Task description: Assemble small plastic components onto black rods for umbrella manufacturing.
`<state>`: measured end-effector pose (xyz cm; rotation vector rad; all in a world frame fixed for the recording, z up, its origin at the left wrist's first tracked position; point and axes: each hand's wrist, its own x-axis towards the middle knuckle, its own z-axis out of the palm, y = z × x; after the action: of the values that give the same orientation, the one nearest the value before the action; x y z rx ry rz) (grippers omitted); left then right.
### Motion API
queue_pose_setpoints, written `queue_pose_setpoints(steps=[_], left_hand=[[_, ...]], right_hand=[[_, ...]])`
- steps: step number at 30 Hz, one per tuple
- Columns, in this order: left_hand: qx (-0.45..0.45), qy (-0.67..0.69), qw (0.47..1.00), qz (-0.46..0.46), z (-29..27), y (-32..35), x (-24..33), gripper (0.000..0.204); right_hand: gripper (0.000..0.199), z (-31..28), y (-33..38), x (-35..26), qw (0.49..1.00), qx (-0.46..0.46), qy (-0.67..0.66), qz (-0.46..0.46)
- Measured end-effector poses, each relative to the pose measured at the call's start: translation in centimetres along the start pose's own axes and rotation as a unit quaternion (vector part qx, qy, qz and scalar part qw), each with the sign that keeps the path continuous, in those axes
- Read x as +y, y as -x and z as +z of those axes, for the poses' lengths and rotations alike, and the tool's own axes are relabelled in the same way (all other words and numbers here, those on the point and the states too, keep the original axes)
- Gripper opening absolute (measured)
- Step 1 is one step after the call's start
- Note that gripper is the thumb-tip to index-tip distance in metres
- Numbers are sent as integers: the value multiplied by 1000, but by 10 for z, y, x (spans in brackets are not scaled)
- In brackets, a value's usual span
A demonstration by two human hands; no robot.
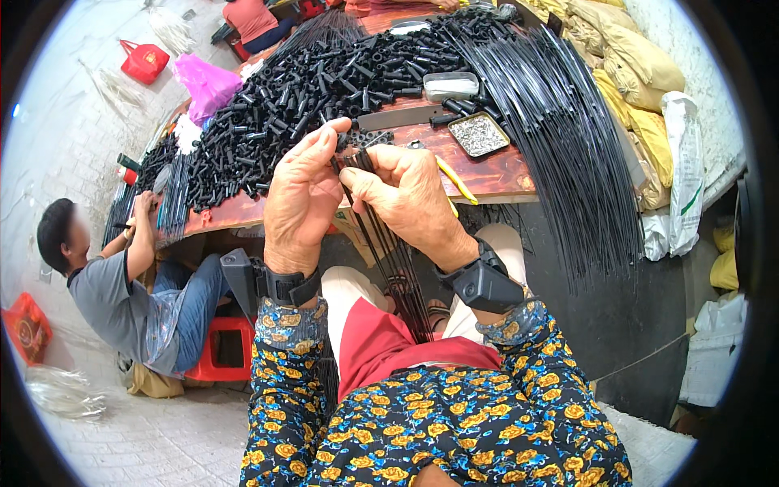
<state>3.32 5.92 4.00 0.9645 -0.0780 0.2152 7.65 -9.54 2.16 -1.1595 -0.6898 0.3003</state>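
A bundle of thin black rods (399,280) slants from between my hands down to my lap. My right hand (414,191) is closed round its upper ends, the thumb pressing across them. My left hand (304,199) is raised beside it, palm turned inward and fingers curled together by the rod tips; whatever it pinches is too small to make out. Just beyond, on the wooden table, are small dark rings (369,139), a flat metal bar (406,118) and a yellow-handled tool (457,180). A square tin (479,135) of tiny silvery pieces stands past my right hand.
Black tubular parts (324,89) are heaped across the table (515,174). A clear tub (451,87) sits behind the tin. Long black rods (560,154) overhang the right edge, near stacked sacks (629,49). At left, a co-worker (134,284) sits on a red stool (223,349).
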Motion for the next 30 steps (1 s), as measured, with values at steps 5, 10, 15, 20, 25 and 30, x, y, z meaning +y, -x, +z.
queue_pose_setpoints(steps=[5, 10, 15, 20, 25, 30], left_hand=[[25, -7, 1000, -5, 3, 2, -2, 27], [26, -31, 999, 2, -1, 1, 1, 25], [16, 43, 998, -31, -7, -3, 1, 12], [77, 14, 997, -15, 7, -5, -5, 7], [96, -4, 995, 2, 20, -8, -11, 19], [71, -14, 997, -10, 2, -11, -17, 24]], right_hand=[[12, -4, -2, 3, 1000, 5, 25, -3], [12, -2, -2, 4, 1000, 2, 26, -3], [14, -2, -5, 8, 999, 0, 30, -14], [16, -2, -5, 10, 1000, 17, 22, -14], [16, -11, -6, 15, 999, 8, 34, -8], [15, -14, -9, 18, 1000, 6, 19, 3]])
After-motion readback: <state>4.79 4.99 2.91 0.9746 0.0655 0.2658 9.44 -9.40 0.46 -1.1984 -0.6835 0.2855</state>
